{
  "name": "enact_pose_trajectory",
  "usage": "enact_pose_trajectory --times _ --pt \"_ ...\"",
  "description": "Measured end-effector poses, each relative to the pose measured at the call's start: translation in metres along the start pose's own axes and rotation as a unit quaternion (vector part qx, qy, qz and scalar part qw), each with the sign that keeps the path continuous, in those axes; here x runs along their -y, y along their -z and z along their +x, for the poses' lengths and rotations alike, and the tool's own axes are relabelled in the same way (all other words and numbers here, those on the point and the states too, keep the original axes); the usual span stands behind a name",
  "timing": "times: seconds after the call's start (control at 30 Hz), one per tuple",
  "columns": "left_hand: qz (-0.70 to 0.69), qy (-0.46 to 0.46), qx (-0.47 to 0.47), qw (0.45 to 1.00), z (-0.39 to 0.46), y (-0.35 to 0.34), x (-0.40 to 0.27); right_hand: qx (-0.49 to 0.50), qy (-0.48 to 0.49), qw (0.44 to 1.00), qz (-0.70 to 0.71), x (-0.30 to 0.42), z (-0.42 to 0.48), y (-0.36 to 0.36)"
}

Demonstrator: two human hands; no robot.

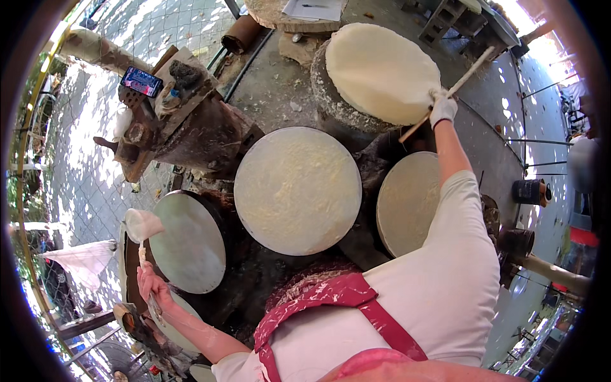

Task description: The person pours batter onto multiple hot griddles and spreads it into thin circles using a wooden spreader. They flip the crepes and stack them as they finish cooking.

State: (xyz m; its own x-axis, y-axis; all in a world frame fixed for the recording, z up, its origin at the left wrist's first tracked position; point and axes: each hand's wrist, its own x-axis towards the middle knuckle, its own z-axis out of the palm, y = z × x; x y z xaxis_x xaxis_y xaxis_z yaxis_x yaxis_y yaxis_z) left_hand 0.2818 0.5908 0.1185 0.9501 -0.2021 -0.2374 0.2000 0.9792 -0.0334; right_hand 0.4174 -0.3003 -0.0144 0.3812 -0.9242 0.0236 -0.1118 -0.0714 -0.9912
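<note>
My left hand [153, 286] grips the handle of a pale dipper [143, 225], its cup raised beside the left round cooking plate [188, 242]. That plate looks smooth, grey and wet. My right hand [444, 109], in a whitish work glove, holds a long wooden stick [470, 74] slantwise. It is at the right edge of a large round cream-coloured sheet [382, 71], which lies on a crusted, drum-like container [329, 107]. A central round plate [297, 191] is streaked with yellowish residue. The right plate [408, 205] bears similar residue and is partly hidden by my arm.
A phone [142, 81] with a lit screen lies on a cluttered wooden block [191, 133] at the left. Paper and a pen rest on a wooden slab [267, 16] at the top. Split logs [152, 334] are at lower left. Wire fencing runs along the left.
</note>
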Motion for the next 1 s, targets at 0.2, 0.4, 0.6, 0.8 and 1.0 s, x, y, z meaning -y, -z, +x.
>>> enact_pose_trajectory --times 0.2,0.4,0.6,0.8,1.0 --pt "0.073 -0.036 -0.003 0.997 0.002 0.024 -0.025 -0.065 0.095 0.971 -0.212 -0.012 0.066 -0.012" --pt "0.272 -0.156 -0.072 0.947 -0.011 0.045 -0.022 -0.048 0.109 0.857 -0.502 0.059 -0.01 -0.003" --pt "0.596 -0.08 -0.176 0.78 0.024 0.07 -0.014 0.049 0.461 0.771 -0.436 -0.006 -0.164 -0.013" --pt "0.912 -0.107 -0.167 0.358 0.031 0.154 -0.04 0.531 -0.166 0.827 -0.078 0.028 -0.546 -0.077" --pt "0.955 -0.214 -0.139 0.152 0.004 0.165 -0.099 0.521 0.183 0.692 -0.465 0.0 -0.699 -0.086"
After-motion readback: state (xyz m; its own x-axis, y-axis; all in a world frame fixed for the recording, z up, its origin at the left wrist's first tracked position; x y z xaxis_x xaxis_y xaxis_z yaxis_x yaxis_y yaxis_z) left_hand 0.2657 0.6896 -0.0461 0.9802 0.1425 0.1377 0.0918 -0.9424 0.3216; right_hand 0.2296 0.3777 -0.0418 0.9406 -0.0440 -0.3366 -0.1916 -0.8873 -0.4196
